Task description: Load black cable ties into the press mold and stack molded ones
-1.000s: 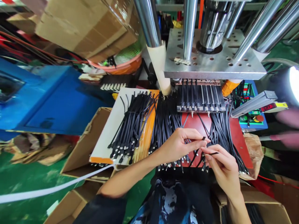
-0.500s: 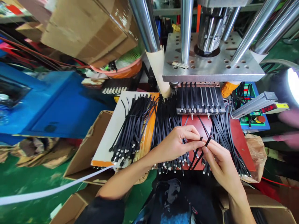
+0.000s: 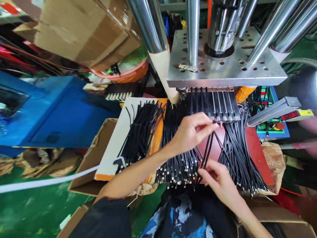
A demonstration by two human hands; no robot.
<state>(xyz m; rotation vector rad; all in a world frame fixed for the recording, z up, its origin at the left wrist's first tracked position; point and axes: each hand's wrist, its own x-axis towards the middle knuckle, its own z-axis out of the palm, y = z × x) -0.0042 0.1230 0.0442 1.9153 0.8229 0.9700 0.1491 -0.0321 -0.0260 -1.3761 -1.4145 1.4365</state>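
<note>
My left hand (image 3: 189, 132) is pinched on the upper ends of two or three black straps (image 3: 207, 150), held up at the front edge of the ridged metal fixture (image 3: 213, 105) under the press plate (image 3: 223, 71). Lower down, my right hand (image 3: 218, 181) grips the lower ends of the same straps above the red work plate (image 3: 252, 145). A dense row of black straps (image 3: 177, 145) lies left of my hands and another fan of straps (image 3: 239, 155) lies right of them.
A third strap pile (image 3: 140, 134) rests on a white and orange board (image 3: 119, 138) over an open cardboard box (image 3: 99, 152). Steel columns (image 3: 148, 26) rise above. A control panel (image 3: 271, 127) with buttons sits right. A blue machine (image 3: 56, 109) stands left.
My left hand rose from the red plate to the fixture's front edge with the strap ends. My right hand slid down toward me along the straps. The view shifted slightly.
</note>
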